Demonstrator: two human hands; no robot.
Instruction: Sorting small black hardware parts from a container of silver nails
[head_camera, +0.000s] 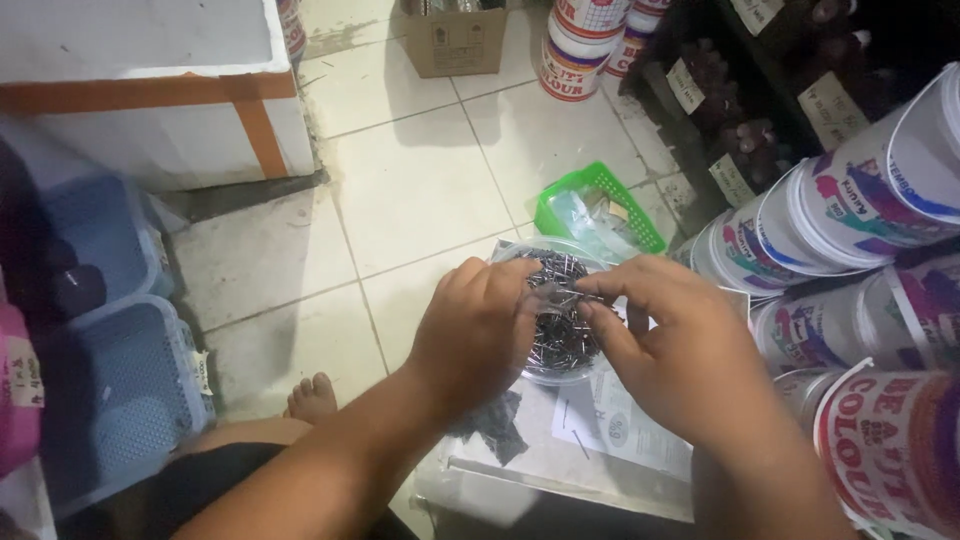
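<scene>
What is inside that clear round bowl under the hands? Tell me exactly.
The clear bowl holds a heap of small dark metal nails. The left hand and right hand cover its sides, so the bottom stays unseen.

Both forearms are bare, with no sleeves, rings or watches on the left hand (475, 325) or right hand (680, 350). Near left, dark shorts (215, 480) cover the lap; one foot (312, 397) is bare.

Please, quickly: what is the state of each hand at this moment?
Left hand: closed, pinching the clear plastic bag of dark nails.
Right hand: closed, pinching the same bag at its top.
</scene>
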